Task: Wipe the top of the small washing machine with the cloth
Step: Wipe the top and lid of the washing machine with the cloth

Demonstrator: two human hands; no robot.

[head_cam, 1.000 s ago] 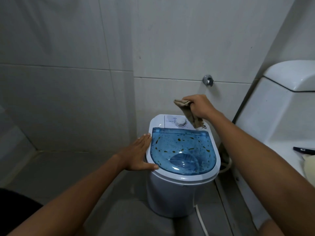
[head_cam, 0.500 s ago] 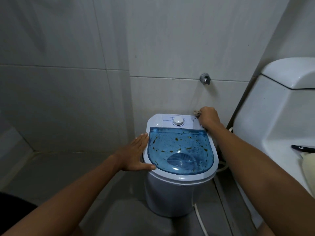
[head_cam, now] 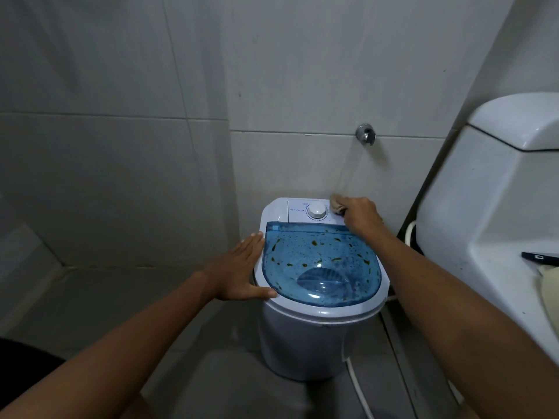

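The left hand point(head_cam: 242, 269) lies flat and open against the left rim of the small washing machine point(head_cam: 320, 285), fingers spread along the edge, holding nothing; it looks to be steadying the tub, and if that brace slips while the other hand scrubs, the light machine could likely rock or slide on the tiled floor. The machine stands on the floor against the far wall, its white body topped by a translucent blue lid point(head_cam: 320, 267) that is spotted all over with brown flecks and smears. Behind the lid runs a white control panel with a round dial point(head_cam: 316, 210); a careless pass there could turn the dial. At the far right corner of that panel, the right hand point(head_cam: 361, 216) is clenched around the cloth point(head_cam: 336, 204), a tan wad pressed down just beside the dial. The lid looks untouched, so most of the wiping seems to remain. Bunched so tightly, the cloth may smear the specks rather than lift them, or push them off the right edge toward the white hose point(head_cam: 360, 394).
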